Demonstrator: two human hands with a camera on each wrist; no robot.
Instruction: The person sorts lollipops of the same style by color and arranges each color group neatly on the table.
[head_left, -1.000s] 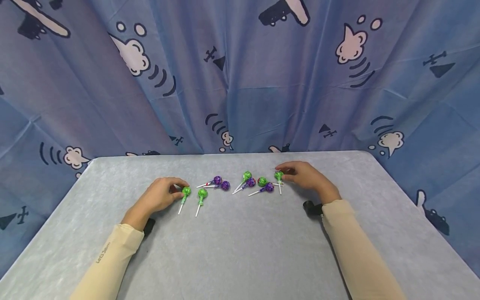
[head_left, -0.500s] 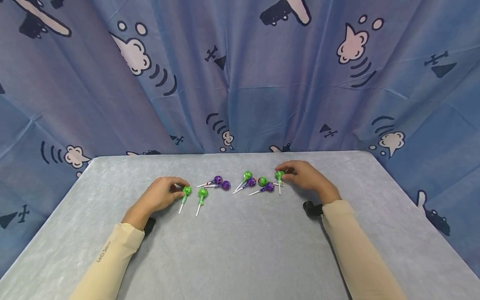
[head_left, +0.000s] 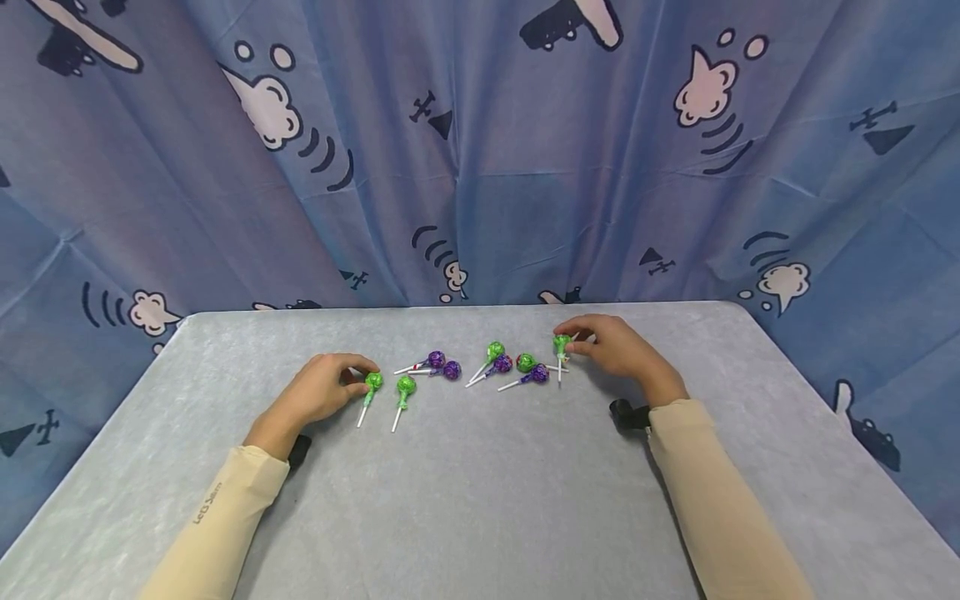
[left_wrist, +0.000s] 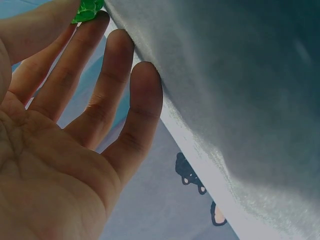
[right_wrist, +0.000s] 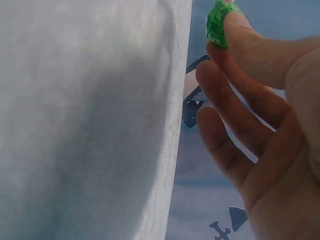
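Observation:
My left hand (head_left: 324, 390) pinches the round head of a green-wrapped lollipop (head_left: 373, 381) between thumb and fingertips, its white stick pointing toward me. The left wrist view shows only part of that green head (left_wrist: 89, 9), at the top edge. Just right of it lies a second green lollipop (head_left: 406, 386). On the far right of the row, my right hand (head_left: 611, 346) pinches another green lollipop (head_left: 562, 343) by its head, stick downward. In the right wrist view, thumb and index finger grip this head (right_wrist: 216, 25) while the other fingers stay loosely bent.
Between my hands, two purple lollipops (head_left: 452, 371) lie side by side. Right of them are a green lollipop (head_left: 495, 351) with a purple one (head_left: 502, 364), then a green-and-red one (head_left: 525, 363) crossing another purple one (head_left: 539, 374). A patterned blue curtain (head_left: 495, 208) hangs behind the grey-covered table (head_left: 480, 500).
My right hand has moved slightly away from me and to the right, taking its green lollipop along. The left hand and the other lollipops have stayed in place.

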